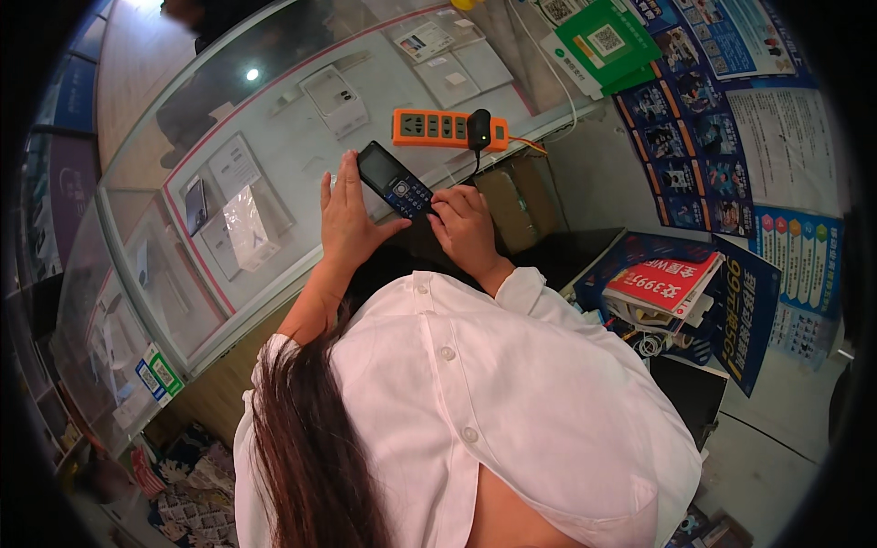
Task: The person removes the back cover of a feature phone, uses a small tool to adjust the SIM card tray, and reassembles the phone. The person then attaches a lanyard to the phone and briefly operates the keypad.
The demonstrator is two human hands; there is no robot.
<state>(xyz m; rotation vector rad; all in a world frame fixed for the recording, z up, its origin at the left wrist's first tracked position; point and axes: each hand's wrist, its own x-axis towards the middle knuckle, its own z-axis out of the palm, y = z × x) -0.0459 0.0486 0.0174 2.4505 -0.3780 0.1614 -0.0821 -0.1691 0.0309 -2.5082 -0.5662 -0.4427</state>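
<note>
The left hand (345, 217) cradles a black keypad phone (395, 180), fingers extended along its edge. The right hand (464, 224) curls, fingertips pressing its keys. Below lies a glass display counter (274, 137) bearing an orange power strip (438, 128).

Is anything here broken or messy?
Nothing looks broken. The left hand holds a dark keypad phone while the right hand presses its keys. The orange power strip sits a bit askew on the glass counter, nothing spilled.

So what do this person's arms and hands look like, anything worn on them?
Both hands, the left hand and the right hand, are bare: no gloves, and no rings or watch that I can make out. The white buttoned shirt has sleeves pushed up, leaving the forearms uncovered.
</note>
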